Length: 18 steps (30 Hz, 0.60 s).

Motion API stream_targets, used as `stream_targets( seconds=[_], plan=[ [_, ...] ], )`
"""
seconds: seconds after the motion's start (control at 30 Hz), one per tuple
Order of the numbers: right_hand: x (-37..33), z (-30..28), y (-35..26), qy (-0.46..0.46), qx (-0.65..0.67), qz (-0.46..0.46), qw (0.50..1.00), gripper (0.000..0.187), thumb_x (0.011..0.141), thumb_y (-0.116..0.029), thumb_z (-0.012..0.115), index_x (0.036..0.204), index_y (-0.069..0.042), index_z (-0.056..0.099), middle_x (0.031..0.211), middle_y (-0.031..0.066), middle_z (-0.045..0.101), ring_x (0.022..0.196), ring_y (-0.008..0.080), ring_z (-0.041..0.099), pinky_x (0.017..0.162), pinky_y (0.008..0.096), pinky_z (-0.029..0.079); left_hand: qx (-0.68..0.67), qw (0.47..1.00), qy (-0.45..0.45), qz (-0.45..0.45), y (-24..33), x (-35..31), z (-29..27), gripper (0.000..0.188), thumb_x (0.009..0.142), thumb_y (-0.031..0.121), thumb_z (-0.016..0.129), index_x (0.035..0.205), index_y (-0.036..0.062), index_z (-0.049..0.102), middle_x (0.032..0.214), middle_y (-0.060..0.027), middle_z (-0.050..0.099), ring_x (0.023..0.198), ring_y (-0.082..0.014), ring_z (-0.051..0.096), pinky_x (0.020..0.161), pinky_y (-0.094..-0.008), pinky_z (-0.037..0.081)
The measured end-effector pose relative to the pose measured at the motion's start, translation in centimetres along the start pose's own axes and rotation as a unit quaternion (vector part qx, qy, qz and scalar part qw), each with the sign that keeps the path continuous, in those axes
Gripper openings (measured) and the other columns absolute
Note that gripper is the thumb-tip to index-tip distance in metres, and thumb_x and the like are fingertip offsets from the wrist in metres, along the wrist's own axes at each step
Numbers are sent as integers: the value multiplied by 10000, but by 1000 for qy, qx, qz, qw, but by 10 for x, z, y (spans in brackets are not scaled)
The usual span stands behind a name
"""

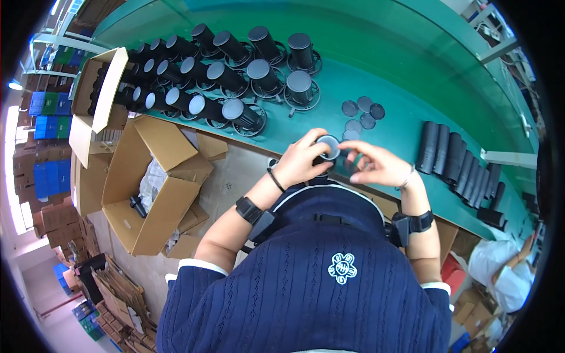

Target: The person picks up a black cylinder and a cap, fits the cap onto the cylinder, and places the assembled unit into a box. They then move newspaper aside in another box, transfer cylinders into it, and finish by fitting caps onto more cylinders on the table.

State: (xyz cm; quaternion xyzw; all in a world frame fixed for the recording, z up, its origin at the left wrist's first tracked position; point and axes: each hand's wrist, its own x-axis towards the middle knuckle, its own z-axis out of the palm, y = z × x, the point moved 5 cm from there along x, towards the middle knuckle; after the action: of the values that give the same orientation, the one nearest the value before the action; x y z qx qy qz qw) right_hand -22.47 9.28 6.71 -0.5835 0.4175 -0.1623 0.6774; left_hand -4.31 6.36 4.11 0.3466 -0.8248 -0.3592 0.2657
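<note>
Centre of frame: a black cylindrical part (327,147) at the green bench (406,70) edge, gripped around its body by the left hand (303,159); the right hand (376,166) pinches its near end. Loose round caps (362,115) lie just beyond; finished black cylinders (235,70) fill the upper left.

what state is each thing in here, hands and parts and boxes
left hand: closed around the black cylinder
right hand: fingertips at the cylinder's side
black cylinder: held up, open end toward the camera
finished cylinders: standing in rows on ring bases
round discs: loose, lying flat
black sleeves: lying side by side
cardboard box: flaps open
</note>
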Motion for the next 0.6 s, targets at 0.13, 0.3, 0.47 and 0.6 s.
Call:
stream_targets(
  seconds=[0.13,0.3,0.47,0.6],
  plan=[
    [-8,-8,31,13,448,-145,882,698,865,-351,666,1395,-27,346,1311,235,456,999,280,607,863,356,518,-64,997,12,-37,-11,-2,1,215,693,73,747,815,55,571,1195,-167,504,1112,-342,533,882,-367,463],
    [-1,-3,54,0,604,-192,773,669,905,-273,621,1419,-26,271,1300,308,421,1054,378,583,881,384,539,-38,998,23,-41,-9,1,4,376,696,167,790,985,70,571,1207,-148,498,1046,-321,570,838,-370,487],
    [0,-4,49,-3,563,-209,800,673,880,-228,642,1417,-21,295,1297,279,438,1096,354,571,909,377,526,-131,987,56,-78,-26,-1,15,642,703,113,777,1250,62,445,1220,-135,489,1129,-274,519,933,-347,444],
    [3,-8,44,128,368,-130,912,607,821,-189,709,1338,-4,449,1312,137,492,1145,256,551,981,365,454,-349,929,-3,-126,-37,2,36,763,733,76,766,1351,57,319,1208,-107,468,1152,-185,470,971,-328,400]
  ],
)
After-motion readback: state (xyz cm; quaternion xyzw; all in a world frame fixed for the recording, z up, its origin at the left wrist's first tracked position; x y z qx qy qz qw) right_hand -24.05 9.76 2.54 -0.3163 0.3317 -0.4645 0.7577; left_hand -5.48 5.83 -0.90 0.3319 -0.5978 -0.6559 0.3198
